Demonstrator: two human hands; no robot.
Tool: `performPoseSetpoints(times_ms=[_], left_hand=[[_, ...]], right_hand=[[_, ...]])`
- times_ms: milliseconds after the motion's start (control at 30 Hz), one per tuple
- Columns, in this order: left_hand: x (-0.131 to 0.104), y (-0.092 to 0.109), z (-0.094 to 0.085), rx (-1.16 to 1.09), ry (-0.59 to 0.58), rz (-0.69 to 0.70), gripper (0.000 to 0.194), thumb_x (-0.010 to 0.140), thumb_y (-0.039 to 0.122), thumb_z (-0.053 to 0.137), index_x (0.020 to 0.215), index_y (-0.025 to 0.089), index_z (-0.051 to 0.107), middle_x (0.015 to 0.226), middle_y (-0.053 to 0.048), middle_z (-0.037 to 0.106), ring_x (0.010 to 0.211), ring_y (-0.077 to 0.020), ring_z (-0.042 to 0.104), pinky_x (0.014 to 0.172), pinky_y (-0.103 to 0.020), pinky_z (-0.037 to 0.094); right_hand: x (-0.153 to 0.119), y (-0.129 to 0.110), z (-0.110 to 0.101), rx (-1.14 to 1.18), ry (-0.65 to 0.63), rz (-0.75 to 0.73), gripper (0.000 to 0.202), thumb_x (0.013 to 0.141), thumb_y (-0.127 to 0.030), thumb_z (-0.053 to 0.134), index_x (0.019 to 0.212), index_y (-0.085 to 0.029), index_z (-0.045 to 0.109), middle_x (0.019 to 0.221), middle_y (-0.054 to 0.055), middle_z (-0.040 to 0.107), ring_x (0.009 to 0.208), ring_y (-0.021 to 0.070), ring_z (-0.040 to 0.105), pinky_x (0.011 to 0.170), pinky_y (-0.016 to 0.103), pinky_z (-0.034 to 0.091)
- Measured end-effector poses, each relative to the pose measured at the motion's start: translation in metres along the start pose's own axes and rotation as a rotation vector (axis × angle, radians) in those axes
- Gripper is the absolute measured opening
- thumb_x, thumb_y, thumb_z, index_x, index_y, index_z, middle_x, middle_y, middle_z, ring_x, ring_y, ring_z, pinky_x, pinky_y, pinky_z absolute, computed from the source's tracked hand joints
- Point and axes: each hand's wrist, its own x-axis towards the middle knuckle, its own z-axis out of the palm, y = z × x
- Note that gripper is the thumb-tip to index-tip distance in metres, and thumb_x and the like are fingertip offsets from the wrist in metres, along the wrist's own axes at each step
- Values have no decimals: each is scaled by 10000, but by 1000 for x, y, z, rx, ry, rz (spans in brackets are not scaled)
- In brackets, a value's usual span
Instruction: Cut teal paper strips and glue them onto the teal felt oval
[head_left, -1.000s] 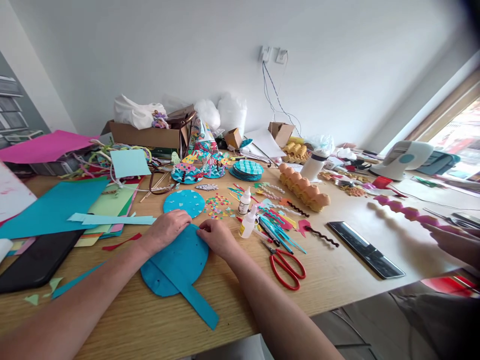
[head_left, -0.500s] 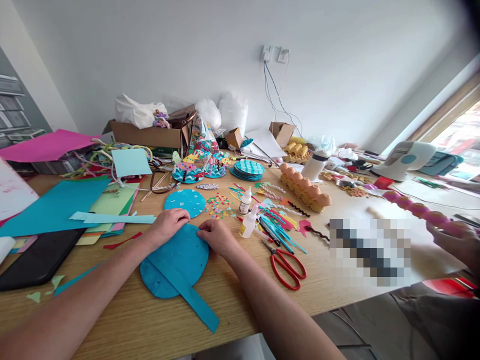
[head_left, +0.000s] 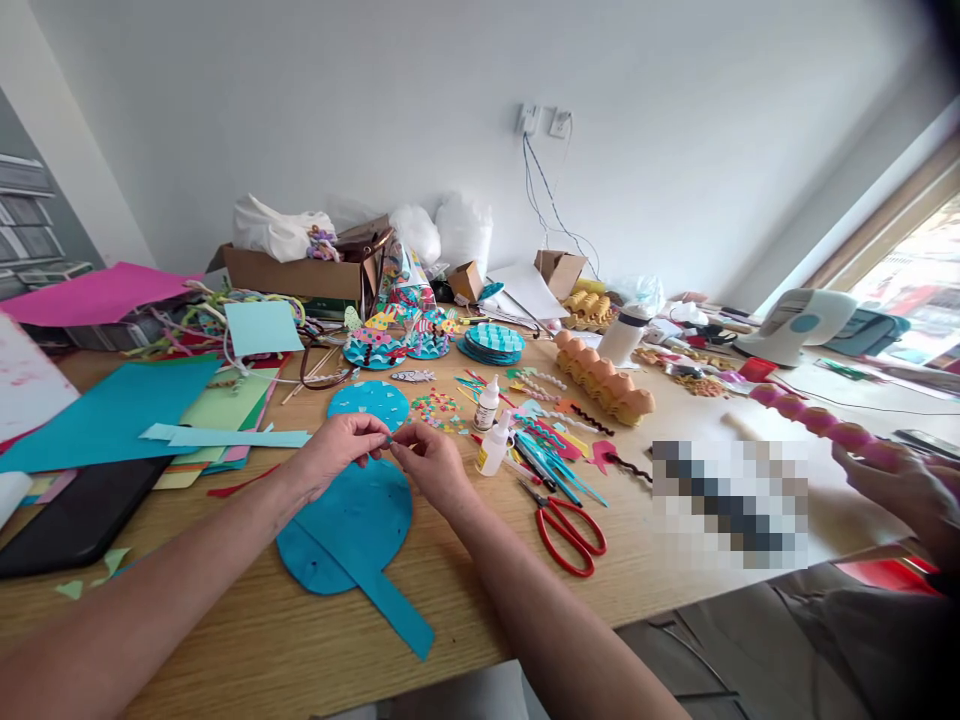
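My left hand (head_left: 339, 447) and my right hand (head_left: 429, 458) meet fingertip to fingertip, both pinched. Whatever lies between the fingers is too small to make out. Just below them a round blue disc (head_left: 365, 510) rests on the table, with a blue paper strip (head_left: 396, 608) lying across it and hanging past its lower right edge. Beyond my hands is another blue disc (head_left: 367, 398) dotted with pale bits. Colourful confetti (head_left: 436, 408) is scattered beside it. To the right stand two small glue bottles (head_left: 487, 404), and red-handled scissors (head_left: 568, 535) lie nearer me.
Coloured paper sheets (head_left: 112, 410) and a black phone-like slab (head_left: 82, 520) cover the left side. Egg cartons (head_left: 604, 382) and a white bottle (head_left: 626, 335) stand back right. At far right another person's hand (head_left: 885, 490) holds a pink egg-carton strip (head_left: 821, 425).
Both my hands have lifted off the blue disc's upper edge and come together just above it. The disc and strip stay on the table. The view has shifted slightly.
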Motion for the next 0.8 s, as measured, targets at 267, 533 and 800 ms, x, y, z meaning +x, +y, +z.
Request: performPoseSetpoints(times_ms=[267, 533, 800], left_hand=[[-6, 2, 8, -99, 30, -53, 244, 586, 367, 593, 686, 145, 618, 576, -9, 607, 540, -129, 543, 490, -224, 396], [-11, -3, 14, -116, 40, -47, 272, 592, 397, 590, 702, 148, 602, 622, -19, 611, 602, -153, 568, 535, -251, 433], [-30, -3, 3, -18, -76, -32, 324, 648, 386, 601, 886, 166, 610, 699, -13, 630, 631, -175, 593, 518, -247, 445]], right_hand=[[-3, -2, 4, 25, 86, -56, 62, 695, -155, 578, 643, -176, 550, 580, -47, 560, 510, 81, 479, 490, 174, 353], [-6, -3, 7, -8, 95, -64, 107, 678, -120, 526, 589, -177, 535, 524, -52, 524, 489, 81, 456, 486, 175, 335], [-26, -22, -15, -32, 30, -150, 113, 682, -141, 495, 576, -179, 507, 529, -48, 495, 500, 82, 446, 477, 175, 316]])
